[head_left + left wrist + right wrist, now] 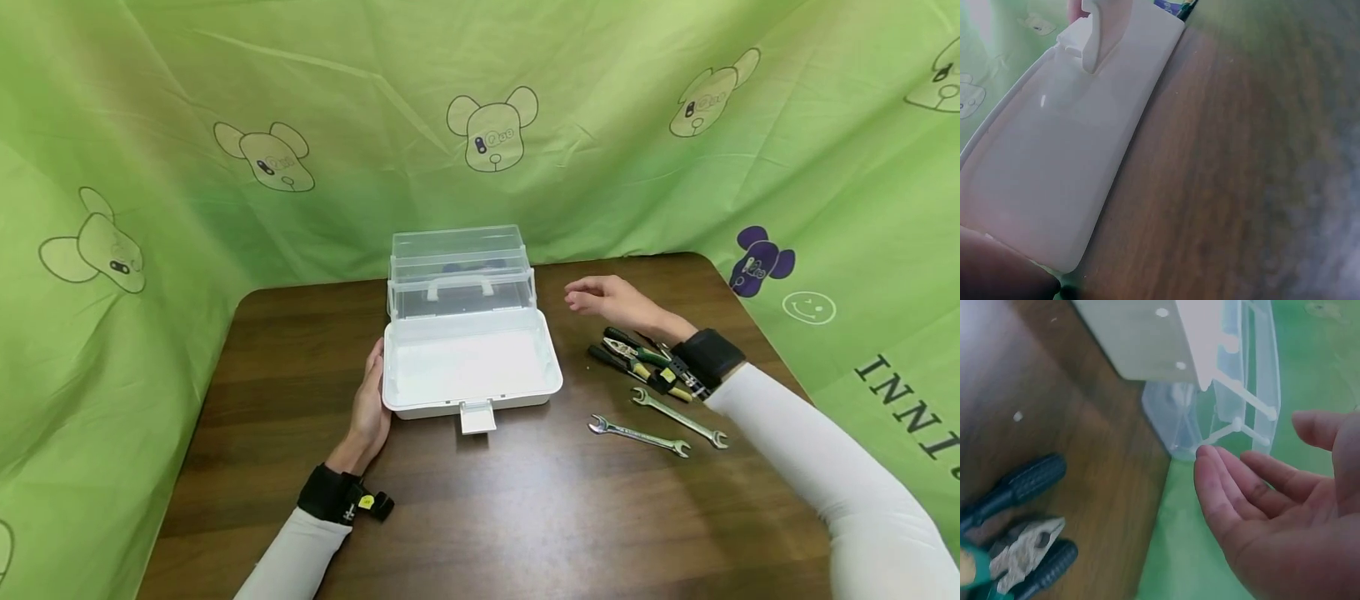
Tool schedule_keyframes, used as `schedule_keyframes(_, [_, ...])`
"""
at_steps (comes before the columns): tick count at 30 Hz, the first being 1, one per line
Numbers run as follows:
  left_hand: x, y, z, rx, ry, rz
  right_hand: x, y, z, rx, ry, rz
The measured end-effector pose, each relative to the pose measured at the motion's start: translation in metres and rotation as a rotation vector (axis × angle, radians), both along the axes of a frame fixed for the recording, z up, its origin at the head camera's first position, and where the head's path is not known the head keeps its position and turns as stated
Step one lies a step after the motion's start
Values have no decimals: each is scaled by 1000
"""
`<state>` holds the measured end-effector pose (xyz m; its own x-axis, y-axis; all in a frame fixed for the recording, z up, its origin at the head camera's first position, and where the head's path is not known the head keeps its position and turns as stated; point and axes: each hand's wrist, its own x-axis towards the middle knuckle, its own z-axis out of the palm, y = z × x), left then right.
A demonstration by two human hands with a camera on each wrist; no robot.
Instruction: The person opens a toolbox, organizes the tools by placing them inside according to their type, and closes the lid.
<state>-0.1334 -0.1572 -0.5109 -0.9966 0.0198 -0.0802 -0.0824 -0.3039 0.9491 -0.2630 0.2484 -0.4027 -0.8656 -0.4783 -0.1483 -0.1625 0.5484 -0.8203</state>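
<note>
Two hands, one white box: left on it, right off it

And I have the white box (pixel 471 360) lying between the two, its long axis running side to side across the bench (pixel 525 517), latch (pixel 477 418) facing the wearer. Clear trays (pixel 461 271) stand raised behind the base.

Left hand (pixel 369 410) first: it is touching the box, laid along the left wall, fingers stretched toward the back, no fist there. How far the fingertips wrap, I cannot tell.

Over to the right hand (pixel 617 302): it hangs in the air past the box's right end, a plain gap between them, fingers loosely bent and nothing in them. My right wrist view agrees, palm in sight and bare.

So everything turns on this, as I read it: the left hand is the nearer one to the box, by contact, while the right hand has the tools on its own side. Pliers (pixel 1030 553) and a dark-handled tool (pixel 1025 484) lie near the right wrist, closer to the wearer than those fingers. Closer again come the front wrench (pixel 637 436) and the rear wrench (pixel 678 418), roughly parallel, slanting from far left to near right. From all of these, the box lies off to the left.
</note>
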Motion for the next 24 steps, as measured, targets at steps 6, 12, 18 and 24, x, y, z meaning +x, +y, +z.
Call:
schedule_keyframes(6, [-2, 0, 1, 8, 17, -4, 16, 9, 2, 266, 266, 26])
schedule_keyframes(12, [-5, -1, -1, 10, 13, -1, 27, 12, -6, 399, 389, 58])
schedule_keyframes(18, [-6, 0, 0, 6, -13, 8, 32, 19, -17, 501, 460, 56])
schedule_keyframes(24, [-6, 0, 1, -1, -12, 7, 34, 24, -29, 543, 456, 43])
